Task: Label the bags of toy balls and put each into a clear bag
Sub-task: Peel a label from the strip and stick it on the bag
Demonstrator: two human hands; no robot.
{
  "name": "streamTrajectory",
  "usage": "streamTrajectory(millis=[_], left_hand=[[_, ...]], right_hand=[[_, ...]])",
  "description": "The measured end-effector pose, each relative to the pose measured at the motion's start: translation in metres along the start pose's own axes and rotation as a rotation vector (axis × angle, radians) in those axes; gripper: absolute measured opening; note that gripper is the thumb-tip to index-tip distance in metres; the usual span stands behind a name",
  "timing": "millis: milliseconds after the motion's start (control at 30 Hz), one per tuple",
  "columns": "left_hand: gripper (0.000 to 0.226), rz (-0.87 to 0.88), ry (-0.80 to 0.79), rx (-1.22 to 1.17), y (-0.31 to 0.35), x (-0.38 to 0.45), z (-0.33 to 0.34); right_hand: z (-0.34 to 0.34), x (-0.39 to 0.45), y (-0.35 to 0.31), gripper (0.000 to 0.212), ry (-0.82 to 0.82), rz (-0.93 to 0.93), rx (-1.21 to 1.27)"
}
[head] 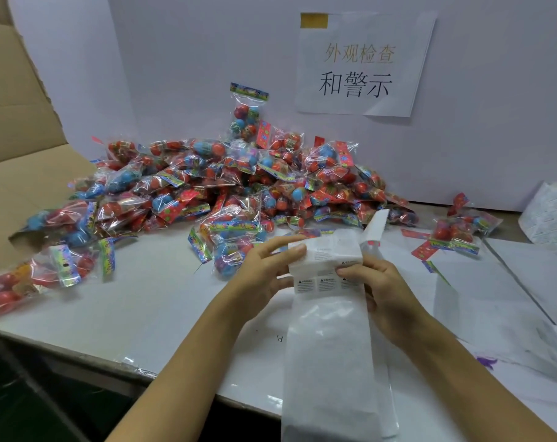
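Both hands' fingers pinch label strip (328,272); strip's bottom cut off; print seemingly warnings.

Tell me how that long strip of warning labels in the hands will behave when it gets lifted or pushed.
Probably floppy: the label strip bends over between the left hand and right hand and hangs past the table edge. Likely very light, since fingertip pinches hold it. Its free end would probably sway or curl rather than stay flat.
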State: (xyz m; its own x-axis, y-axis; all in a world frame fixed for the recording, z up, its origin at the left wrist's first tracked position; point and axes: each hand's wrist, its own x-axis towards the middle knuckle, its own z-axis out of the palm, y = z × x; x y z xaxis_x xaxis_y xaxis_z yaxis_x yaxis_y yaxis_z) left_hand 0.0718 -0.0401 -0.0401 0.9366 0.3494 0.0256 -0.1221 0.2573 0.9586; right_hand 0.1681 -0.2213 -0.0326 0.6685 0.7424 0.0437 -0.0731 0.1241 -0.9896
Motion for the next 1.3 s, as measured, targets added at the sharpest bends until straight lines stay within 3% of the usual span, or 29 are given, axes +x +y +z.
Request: streamTrajectory(millis=[133,367,500,600,700,833,900,1000,1067,1133,1200,1300], left_hand=[[0.044,0.066,0.027,-0.066,-0.001,-0.001,0.001],[0.062,0.092,0.132,-0.211,0.000,0.003,0.001],[0.053,-0.014,0.127,-0.226,-0.001,0.001,0.005],[0.045,-0.114,-0.039,-0.039,-0.003,-0.003,0.007],[0.032,-0.075,-0.129,0.032,-0.005,-0.006,0.007],[0.033,0.000,-0.064,0.018,-0.006,-0.004,0.008],[0.029,0.015,-0.055,0.023,-0.006,-0.004,0.008],[0.024,0.032,-0.054,0.075,-0.010,-0.005,0.009],[0.023,0.041,-0.065,0.087,-0.012,-0.005,0.010],[0.021,0.055,-0.061,0.090,-0.012,-0.004,0.010],[0.021,0.070,-0.057,0.100,-0.012,-0.004,0.011],[0.025,0.088,-0.094,0.141,-0.015,-0.005,0.012]], right_hand=[[-0.001,-0.003,-0.001,0.026,-0.035,-0.052,-0.084],[0.000,0.000,0.000,0.018,0.106,0.010,-0.018],[-0.001,0.001,-0.004,0.021,0.072,0.014,0.034],[-0.002,0.000,-0.005,0.029,0.028,0.019,0.039],[-0.003,0.001,-0.003,0.025,0.024,0.034,-0.047],[-0.002,0.001,0.001,0.015,0.051,0.013,-0.124],[-0.004,0.001,0.005,0.010,0.178,-0.075,-0.254],[-0.009,0.002,0.010,0.030,0.449,-0.337,-0.589],[-0.009,0.001,0.012,0.042,0.514,-0.528,-0.771],[-0.007,0.001,0.011,0.049,0.580,-0.600,-0.818],[-0.008,0.001,0.010,0.046,0.572,-0.663,-0.853],[-0.008,0.000,0.011,0.026,0.408,-0.717,-0.951]])
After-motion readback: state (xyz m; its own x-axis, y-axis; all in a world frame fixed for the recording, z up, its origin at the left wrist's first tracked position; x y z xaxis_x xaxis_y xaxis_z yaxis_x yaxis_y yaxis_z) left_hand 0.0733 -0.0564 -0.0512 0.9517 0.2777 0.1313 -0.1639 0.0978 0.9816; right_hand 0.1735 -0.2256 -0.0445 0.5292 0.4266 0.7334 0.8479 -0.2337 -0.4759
